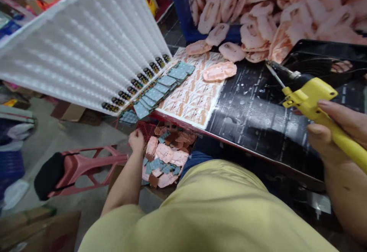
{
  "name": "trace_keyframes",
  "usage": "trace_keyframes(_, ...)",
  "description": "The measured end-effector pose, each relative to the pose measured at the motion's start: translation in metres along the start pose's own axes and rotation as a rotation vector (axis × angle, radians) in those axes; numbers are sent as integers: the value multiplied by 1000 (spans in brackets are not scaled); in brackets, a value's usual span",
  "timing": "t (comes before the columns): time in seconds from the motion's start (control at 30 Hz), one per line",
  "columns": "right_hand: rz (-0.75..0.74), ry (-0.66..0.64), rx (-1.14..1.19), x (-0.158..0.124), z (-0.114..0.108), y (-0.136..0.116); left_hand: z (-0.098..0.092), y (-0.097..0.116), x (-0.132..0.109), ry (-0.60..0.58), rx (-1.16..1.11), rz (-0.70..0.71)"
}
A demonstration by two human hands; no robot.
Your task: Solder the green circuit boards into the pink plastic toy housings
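Observation:
My right hand (338, 129) is wrapped round a yellow soldering gun (315, 95), its metal tip pointing left over the black table. Down beside the table's front edge, my left hand (137, 141) is closed, fingers curled together by a red mesh basket (146, 129); whatever it may hold is hidden. Next to that hand, a box holds pink plastic shells (164, 153) and small blue-green circuit boards (160, 165). One pink shell (220, 71) lies on a printed sheet (197, 99). Overlapping circuit boards (155, 91) line the sheet's left edge.
A white foam tray (86, 41) leans at the left with several dark cylindrical parts (137, 80) along its lower edge. Behind the table surface, a blue crate (183, 15) is heaped with pink shells. A black tray (323, 53) lies right; a red stool (83, 169) stands lower left.

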State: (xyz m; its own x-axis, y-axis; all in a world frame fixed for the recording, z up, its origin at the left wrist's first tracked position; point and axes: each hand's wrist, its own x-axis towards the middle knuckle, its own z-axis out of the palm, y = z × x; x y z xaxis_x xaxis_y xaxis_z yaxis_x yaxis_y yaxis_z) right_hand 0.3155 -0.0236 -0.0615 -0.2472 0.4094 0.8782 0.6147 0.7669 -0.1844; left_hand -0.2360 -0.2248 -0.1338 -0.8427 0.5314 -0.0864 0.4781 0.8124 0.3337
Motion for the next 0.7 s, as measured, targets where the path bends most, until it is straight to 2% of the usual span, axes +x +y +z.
trace_keyframes(0.03, -62, 40, 34, 6, -1, -5, -10, 8, 1, 131, -58, 32)
trace_keyframes(0.1, -73, 53, 52, 19, -4, -15, -31, 35, -2, 324, -240, 188)
trace_keyframes(0.13, -63, 7, 54, 23, -6, -18, -41, 54, -6, 383, -347, 313)
trace_keyframes(0.2, -55, -101, 72, 29, -11, -21, -55, 103, -17, 415, -571, 693)
trace_keyframes(0.27, -44, -108, 70, 29, -14, -21, -57, 164, -26, 295, -510, 1076)
trace_keyframes(0.33, -32, -10, 79, 28, -13, -21, -46, 230, -25, 195, -283, 1272)
trace_keyframes(0.43, -50, 68, 124, 29, -8, -20, -13, 319, -8, 2, 15, 1356)
trace_keyframes(0.5, -83, 80, 171, 32, -5, -19, 8, 359, 0, -73, 142, 1254)
trace_keyframes(0.53, -93, 84, 191, 34, -5, -19, 16, 371, -1, -136, 189, 1198)
trace_keyframes(0.6, -106, 64, 209, 36, -5, -19, 25, 376, -18, -263, 259, 1141)
trace_keyframes(0.7, -73, -4, 197, 33, -8, -22, 22, 350, -66, -411, 347, 1238)
